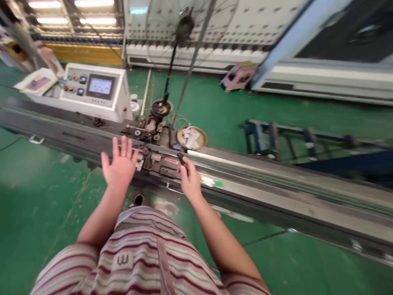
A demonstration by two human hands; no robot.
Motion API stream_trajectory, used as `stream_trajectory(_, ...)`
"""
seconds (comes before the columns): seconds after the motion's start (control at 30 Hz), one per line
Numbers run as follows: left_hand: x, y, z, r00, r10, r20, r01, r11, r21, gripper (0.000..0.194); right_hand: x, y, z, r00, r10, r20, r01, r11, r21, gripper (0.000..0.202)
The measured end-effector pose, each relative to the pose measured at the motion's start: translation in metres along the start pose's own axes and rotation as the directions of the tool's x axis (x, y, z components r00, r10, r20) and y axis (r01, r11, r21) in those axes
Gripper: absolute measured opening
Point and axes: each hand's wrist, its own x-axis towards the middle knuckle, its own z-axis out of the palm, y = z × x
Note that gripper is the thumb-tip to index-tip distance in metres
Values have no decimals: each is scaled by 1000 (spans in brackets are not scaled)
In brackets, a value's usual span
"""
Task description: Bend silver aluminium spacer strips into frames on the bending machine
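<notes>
My left hand (119,166) is raised palm up over the front edge of a long dark machine bed (260,184), its fingers spread and nothing in it. A ring shows on one finger. To the right, my right hand (190,178) has its fingers wrapped round a short black handle (181,158). Between the two hands lies a metal carriage (162,164) with a red label. Behind it stands a mechanism with a round black wheel (161,108).
A white control box (95,92) with a lit screen stands on the bed at the left. Behind the bed are a round tray (192,138) with white scraps, a pink stool (239,76) and a blue metal frame (276,139). A slanted pole rises near the middle.
</notes>
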Motion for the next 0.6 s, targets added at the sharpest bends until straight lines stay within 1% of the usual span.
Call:
stream_trajectory(0.03,-1,5,-4,999,7,-37,-8,1000,-1,62,6,17,-12,1000,22,-3,-22,985,-173,44)
stream_trajectory(0.07,-2,11,-9,996,15,-89,-15,1000,1,61,14,35,-26,998,70,-2,-67,944,-323,45)
stream_trajectory(0.13,-2,22,-24,984,26,-179,-17,998,52,56,37,70,-60,978,207,-34,-193,821,-537,47)
stream_trajectory(0.2,-4,30,-41,962,66,-266,-21,985,169,55,67,98,-98,944,309,-115,-306,691,-655,47)
stream_trajectory(0.23,-7,33,-48,956,67,-286,2,972,234,51,83,109,-116,929,335,-158,-346,632,-693,48)
stream_trajectory(0.27,-10,35,-54,949,82,-305,13,955,297,48,99,118,-132,918,348,-189,-370,582,-725,48)
stream_trajectory(0.33,-19,36,-60,938,108,-330,39,912,408,45,129,132,-156,915,348,-206,-368,505,-781,48)
stream_trajectory(0.37,-24,35,-61,932,125,-341,46,890,453,44,143,139,-164,920,341,-193,-346,477,-808,48)
stream_trajectory(0.43,-31,32,-59,923,143,-356,69,851,520,42,164,153,-173,941,321,-107,-251,451,-857,49)
stream_trajectory(0.53,-38,27,-54,915,165,-368,84,815,573,40,181,177,-174,950,305,69,-90,477,-874,49)
stream_trajectory(0.6,-42,26,-53,911,176,-372,87,802,591,39,185,194,-173,944,302,129,-46,511,-858,44)
